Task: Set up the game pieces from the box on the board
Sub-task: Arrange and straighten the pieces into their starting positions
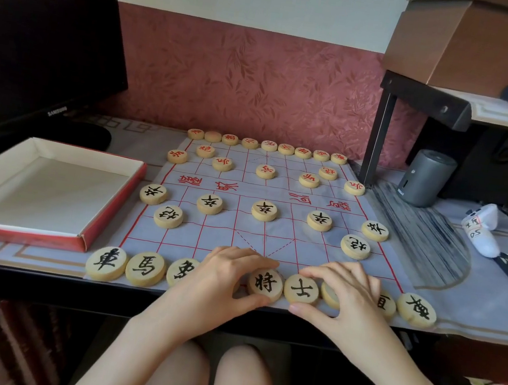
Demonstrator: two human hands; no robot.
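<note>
On board [275, 239], L hand [221, 277], R hand [350, 300] grip near-row pcs [265, 284].

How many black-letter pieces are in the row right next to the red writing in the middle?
5. All lie in one line across the board: left edge piece, left-middle piece, centre piece, right-middle piece, right edge piece. None seems hidden.

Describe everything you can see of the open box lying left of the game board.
The box is a shallow, lidless rectangular tray, seemingly cardboard, red on its outer walls and off-white inside. It looks empty. It lies flat on the table cover, just left of the board, in front of a dark monitor. Its near right corner looks split open. Neither the left hand nor the right hand touches it.
</note>
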